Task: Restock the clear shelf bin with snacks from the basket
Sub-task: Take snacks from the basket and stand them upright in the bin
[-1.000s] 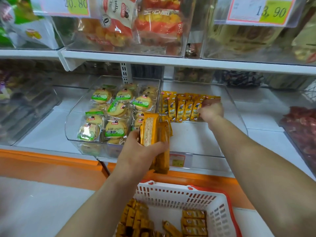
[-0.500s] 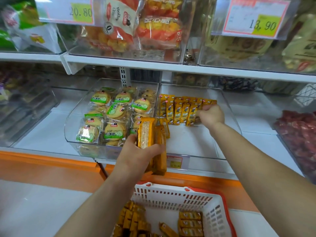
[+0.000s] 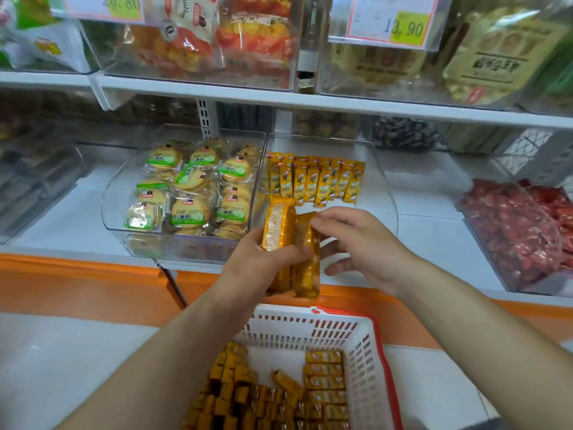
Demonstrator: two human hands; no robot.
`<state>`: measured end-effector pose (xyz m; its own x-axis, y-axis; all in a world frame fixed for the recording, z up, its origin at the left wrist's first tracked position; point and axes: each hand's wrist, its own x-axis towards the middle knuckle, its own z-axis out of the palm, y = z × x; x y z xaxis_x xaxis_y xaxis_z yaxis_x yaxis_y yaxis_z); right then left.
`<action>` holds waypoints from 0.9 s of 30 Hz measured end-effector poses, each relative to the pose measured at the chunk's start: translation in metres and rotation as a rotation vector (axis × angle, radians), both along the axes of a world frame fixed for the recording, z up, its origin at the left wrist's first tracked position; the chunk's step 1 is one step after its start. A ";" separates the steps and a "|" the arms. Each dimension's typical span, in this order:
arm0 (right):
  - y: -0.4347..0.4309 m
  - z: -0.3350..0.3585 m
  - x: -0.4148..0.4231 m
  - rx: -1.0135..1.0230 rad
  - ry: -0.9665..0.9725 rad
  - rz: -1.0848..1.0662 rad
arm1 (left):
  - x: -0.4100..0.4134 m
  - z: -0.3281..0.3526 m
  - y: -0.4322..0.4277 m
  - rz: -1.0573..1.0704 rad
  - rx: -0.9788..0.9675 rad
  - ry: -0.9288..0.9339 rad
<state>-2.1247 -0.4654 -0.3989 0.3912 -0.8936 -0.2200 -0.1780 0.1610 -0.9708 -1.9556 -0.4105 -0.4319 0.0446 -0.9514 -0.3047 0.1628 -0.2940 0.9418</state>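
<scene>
Left hand (image 3: 263, 265) grips a stack of yellow packs (image 3: 280, 231), held upright at the front edge of the bin (image 3: 384, 193). Right hand (image 3: 369, 249), thumb spread, rests curved fingertips on the outermost pack. A shelved row (image 3: 316, 181) lines the bin's rear; the basket (image 3: 366, 336) sits below its front.

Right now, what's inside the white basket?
Lots of orange snack packets lie in the basket, some stacked neatly, others jumbled. The left forearm covers its left side, so that part can't be seen.
</scene>
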 end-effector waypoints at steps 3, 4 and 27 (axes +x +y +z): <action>0.001 -0.002 -0.009 0.009 -0.083 0.036 | -0.002 0.003 0.002 0.000 -0.009 0.052; 0.002 -0.004 -0.010 0.004 -0.083 0.049 | -0.003 0.002 0.003 -0.003 -0.018 0.071; -0.005 -0.012 -0.011 -0.086 0.029 -0.094 | -0.005 -0.007 0.003 -0.037 -0.063 0.039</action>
<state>-2.1361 -0.4704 -0.4109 0.2993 -0.9421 -0.1514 -0.1947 0.0950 -0.9763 -1.9610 -0.4071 -0.4394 -0.0018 -0.9695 -0.2449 0.1903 -0.2407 0.9518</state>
